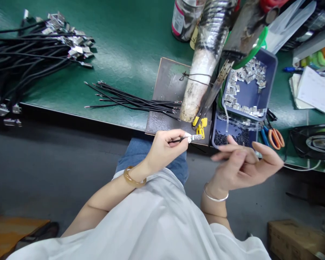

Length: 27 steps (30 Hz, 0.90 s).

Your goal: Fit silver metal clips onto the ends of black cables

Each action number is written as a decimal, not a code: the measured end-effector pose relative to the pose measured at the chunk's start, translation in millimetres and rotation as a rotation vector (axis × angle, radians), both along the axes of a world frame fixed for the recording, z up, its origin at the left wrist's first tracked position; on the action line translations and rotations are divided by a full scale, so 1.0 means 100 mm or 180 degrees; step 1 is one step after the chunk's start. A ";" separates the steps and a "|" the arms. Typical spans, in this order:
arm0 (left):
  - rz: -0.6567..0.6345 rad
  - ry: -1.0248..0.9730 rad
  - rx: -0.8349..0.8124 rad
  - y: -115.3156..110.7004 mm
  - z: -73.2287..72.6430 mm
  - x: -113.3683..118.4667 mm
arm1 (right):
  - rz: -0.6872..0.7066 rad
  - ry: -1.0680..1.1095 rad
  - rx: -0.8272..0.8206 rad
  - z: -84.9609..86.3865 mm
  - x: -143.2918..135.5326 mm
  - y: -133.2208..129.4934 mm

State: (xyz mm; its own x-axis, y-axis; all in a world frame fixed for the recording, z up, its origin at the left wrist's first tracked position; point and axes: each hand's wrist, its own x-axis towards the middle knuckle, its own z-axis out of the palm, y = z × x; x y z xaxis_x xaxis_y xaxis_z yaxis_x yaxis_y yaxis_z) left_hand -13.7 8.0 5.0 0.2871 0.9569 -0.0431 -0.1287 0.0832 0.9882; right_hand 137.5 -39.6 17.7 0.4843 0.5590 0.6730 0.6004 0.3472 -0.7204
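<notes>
My left hand point(169, 147) pinches a black cable point(176, 141) between thumb and fingers. A silver metal connector point(197, 137), resembling a USB plug, sits at the cable's tip, right beside a yellow fixture point(200, 126) on the dark board point(169, 85). Above the fixture, a long metal tool tip point(215, 86) slants downward. My right hand point(243, 162) is slightly blurred, its fingers spread and nothing visible in them. It hovers near the lower blue bin point(253, 136), which holds many small black parts. Across the board's left edge lie several black cables point(135, 101) with bared ends.
A plastic-wrapped hose point(199, 68) hangs over the board. Metal connectors fill part of the upper blue bin point(272, 77). Finished-looking cables point(35, 54) are heaped at left. Orange-handled scissors point(276, 138), white paper point(316, 90) and a fan point(316, 142) are at right; a jar point(185, 21) stands behind.
</notes>
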 end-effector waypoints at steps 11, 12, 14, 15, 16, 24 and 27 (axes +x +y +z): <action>0.0391 0.0628 0.0619 0.08 0.06 0.04 | 0.0790 -0.0682 -0.0880 -0.19 -0.06 0.10; 0.0444 0.0707 0.0676 0.09 0.06 0.05 | 0.0762 -0.0718 -0.0842 -0.19 -0.06 0.11; 0.0496 0.0849 0.0799 0.10 0.05 0.06 | 0.0732 -0.0772 -0.0800 -0.20 -0.07 0.14; 0.0509 0.0898 0.0861 0.10 0.05 0.06 | 0.0725 -0.0786 -0.0778 -0.20 -0.07 0.15; 0.0516 0.0930 0.0923 0.10 0.05 0.06 | 0.0721 -0.0793 -0.0757 -0.19 -0.07 0.16; 0.0632 0.0912 0.1220 0.09 0.09 0.08 | 0.0682 -0.0988 -0.0663 -0.10 -0.09 0.18; 0.0547 0.0852 0.1040 0.10 0.10 0.06 | 0.0681 -0.1069 -0.0678 -0.11 -0.07 0.14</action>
State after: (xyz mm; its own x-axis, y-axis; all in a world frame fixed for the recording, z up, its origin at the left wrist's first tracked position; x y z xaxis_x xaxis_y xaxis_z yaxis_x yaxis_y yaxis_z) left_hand -7.5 18.2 14.6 0.1429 0.9655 0.2178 0.1501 -0.2387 0.9594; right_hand 130.1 -25.7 7.2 0.1172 0.7658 0.6323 0.7440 0.3541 -0.5666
